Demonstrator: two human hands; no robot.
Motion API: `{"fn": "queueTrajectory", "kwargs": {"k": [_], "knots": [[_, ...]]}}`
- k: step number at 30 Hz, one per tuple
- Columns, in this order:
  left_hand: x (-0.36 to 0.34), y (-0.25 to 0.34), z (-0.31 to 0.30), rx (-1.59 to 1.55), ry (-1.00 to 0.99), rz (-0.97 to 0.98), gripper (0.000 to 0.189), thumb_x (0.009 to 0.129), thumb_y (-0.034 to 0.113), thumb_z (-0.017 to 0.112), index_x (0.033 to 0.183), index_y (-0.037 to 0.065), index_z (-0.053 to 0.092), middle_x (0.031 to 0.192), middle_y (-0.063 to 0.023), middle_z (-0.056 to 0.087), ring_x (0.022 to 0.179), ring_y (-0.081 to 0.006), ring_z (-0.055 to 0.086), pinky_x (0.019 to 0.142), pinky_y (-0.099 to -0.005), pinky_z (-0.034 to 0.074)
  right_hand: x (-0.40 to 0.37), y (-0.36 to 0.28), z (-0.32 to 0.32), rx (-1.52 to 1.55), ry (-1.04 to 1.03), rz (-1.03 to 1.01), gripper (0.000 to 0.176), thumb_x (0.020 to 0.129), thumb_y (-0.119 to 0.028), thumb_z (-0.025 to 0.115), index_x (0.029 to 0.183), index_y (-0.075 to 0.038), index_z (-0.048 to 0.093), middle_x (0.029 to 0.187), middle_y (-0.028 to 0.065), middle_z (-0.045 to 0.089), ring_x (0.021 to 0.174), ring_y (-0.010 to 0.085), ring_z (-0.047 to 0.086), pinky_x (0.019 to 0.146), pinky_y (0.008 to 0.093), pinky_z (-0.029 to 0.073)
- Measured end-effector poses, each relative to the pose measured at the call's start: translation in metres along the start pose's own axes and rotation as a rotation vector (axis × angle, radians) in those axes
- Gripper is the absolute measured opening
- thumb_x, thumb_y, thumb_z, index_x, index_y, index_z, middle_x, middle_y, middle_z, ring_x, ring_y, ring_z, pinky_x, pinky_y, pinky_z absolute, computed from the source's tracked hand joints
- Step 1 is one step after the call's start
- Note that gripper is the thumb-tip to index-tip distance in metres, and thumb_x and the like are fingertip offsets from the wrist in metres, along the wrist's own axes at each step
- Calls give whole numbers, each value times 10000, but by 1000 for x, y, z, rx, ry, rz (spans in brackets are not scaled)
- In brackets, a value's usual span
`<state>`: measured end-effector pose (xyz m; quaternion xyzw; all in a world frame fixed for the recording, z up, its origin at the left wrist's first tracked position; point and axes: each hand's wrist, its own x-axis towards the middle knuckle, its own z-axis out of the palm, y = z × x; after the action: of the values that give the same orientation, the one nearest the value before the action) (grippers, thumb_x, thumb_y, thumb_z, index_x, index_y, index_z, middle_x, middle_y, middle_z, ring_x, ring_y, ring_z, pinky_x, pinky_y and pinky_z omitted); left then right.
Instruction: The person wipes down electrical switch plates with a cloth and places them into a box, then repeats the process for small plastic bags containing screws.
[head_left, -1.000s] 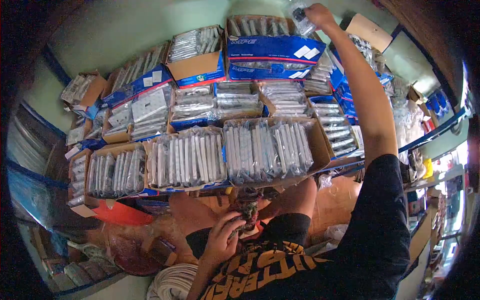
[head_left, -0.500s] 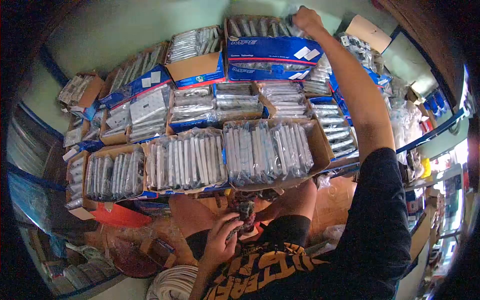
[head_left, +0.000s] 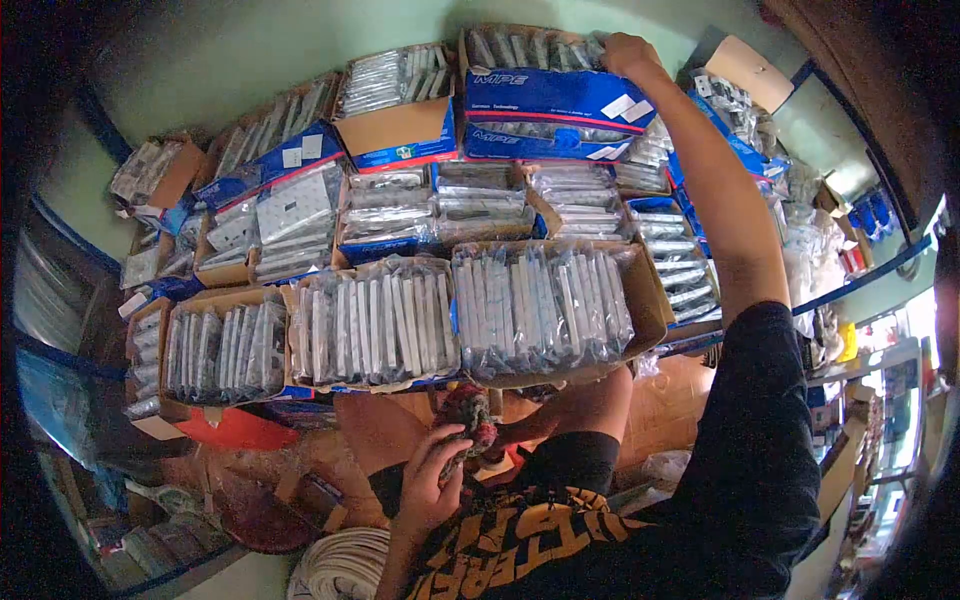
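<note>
My right hand [head_left: 631, 56] reaches to the far right end of a blue MPE box [head_left: 545, 95], fingers closed on a plastic-wrapped wall plate [head_left: 595, 50] at the end of the row inside; the fingers partly hide it. Similar wrapped plates [head_left: 510, 50] stand on edge along that box. Low in front of my body, my left hand [head_left: 432, 478] is closed around a crumpled dark grey-and-red cloth [head_left: 468, 412], which hangs over its fingertips.
Open cartons of wrapped plates [head_left: 375, 315] fill the shelf in several rows, with another full carton [head_left: 545, 300] at the front. Upper left stands a carton of flat packs [head_left: 395, 80]. A coil of white cable [head_left: 340, 565] lies below left. Clear plastic bags [head_left: 805, 240] hang at the right.
My right hand has moved slightly right and down, bringing the wrapped plate from above the box to the end of its row. My left hand still grips the cloth, which has shifted slightly.
</note>
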<state>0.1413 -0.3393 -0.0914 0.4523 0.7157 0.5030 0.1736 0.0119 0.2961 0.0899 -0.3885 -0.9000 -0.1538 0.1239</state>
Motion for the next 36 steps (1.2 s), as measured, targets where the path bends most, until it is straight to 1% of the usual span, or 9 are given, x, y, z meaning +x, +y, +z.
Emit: {"fn": "queueTrajectory", "kwargs": {"k": [5, 11, 16, 22, 26, 29, 31, 34, 36], "knots": [[-1, -4, 5, -17, -21, -31, 299, 809, -22, 556, 1100, 41, 582, 1200, -156, 540, 1071, -337, 556, 880, -398, 467, -29, -7, -57, -167, -219, -304, 473, 781, -425, 581, 1013, -23, 674, 1085, 197, 643, 1010, 344, 623, 879, 425, 497], [4, -3, 6, -1, -46, -20, 276, 828, 8, 546, 1099, 41, 585, 1194, -153, 544, 1070, -335, 555, 887, -403, 463, -27, -8, -37, -25, -15, -194, 461, 627, -423, 700, 797, 5, 701, 881, 215, 671, 806, 355, 659, 741, 435, 518], [0, -6, 5, 6, -30, -20, 268, 845, 37, 541, 1111, 38, 580, 1209, -151, 536, 1078, -342, 552, 883, -410, 466, -17, -4, -38, 31, -191, -216, 443, 626, -389, 707, 776, 28, 683, 856, 235, 664, 813, 351, 659, 753, 435, 514], [2, 11, -16, -120, -30, -171, 213, 831, 77, 576, 1033, 60, 641, 917, -129, 644, 923, -314, 619, 852, -403, 474, -29, -4, -37, 5, -18, -262, 523, 657, -490, 679, 787, 16, 688, 843, 254, 655, 830, 357, 652, 771, 437, 508], [112, 81, -94, 432, 51, 313, 175, 832, 175, 622, 713, 54, 665, 645, -113, 570, 632, -282, 554, 670, -404, 422, -19, 15, -12, 16, 19, -272, 630, 693, -612, 594, 825, -5, 698, 877, 257, 653, 844, 371, 644, 788, 441, 501], [244, 138, -92, 658, 282, 713, 161, 865, 174, 555, 871, 45, 651, 741, -153, 625, 775, -321, 625, 695, -443, 462, -19, 21, 3, 82, 93, -300, 596, 788, -586, 504, 859, -29, 703, 929, 230, 655, 867, 385, 633, 796, 453, 508], [347, 149, -83, 793, 100, 802, 198, 853, 193, 546, 973, 92, 667, 972, -118, 653, 901, -329, 617, 791, -418, 495, -26, 28, 3, 151, 170, -392, 504, 830, -505, 479, 904, -57, 698, 936, 214, 657, 899, 373, 632, 804, 444, 515], [465, 138, -38, 953, -44, 918, 190, 790, 151, 585, 957, 127, 673, 945, -121, 652, 883, -334, 626, 784, -436, 504, -10, 21, 16, -8, 69, -287, 371, 849, -385, 494, 912, -80, 694, 931, 192, 669, 927, 351, 633, 789, 403, 533], [509, 147, -15, 1030, -92, 871, 184, 776, 136, 591, 939, 132, 677, 946, -121, 653, 883, -333, 631, 779, -441, 507, -8, 32, 38, 110, 248, -449, 382, 826, -390, 517, 900, -62, 698, 934, 196, 670, 932, 348, 637, 797, 408, 530]]}}
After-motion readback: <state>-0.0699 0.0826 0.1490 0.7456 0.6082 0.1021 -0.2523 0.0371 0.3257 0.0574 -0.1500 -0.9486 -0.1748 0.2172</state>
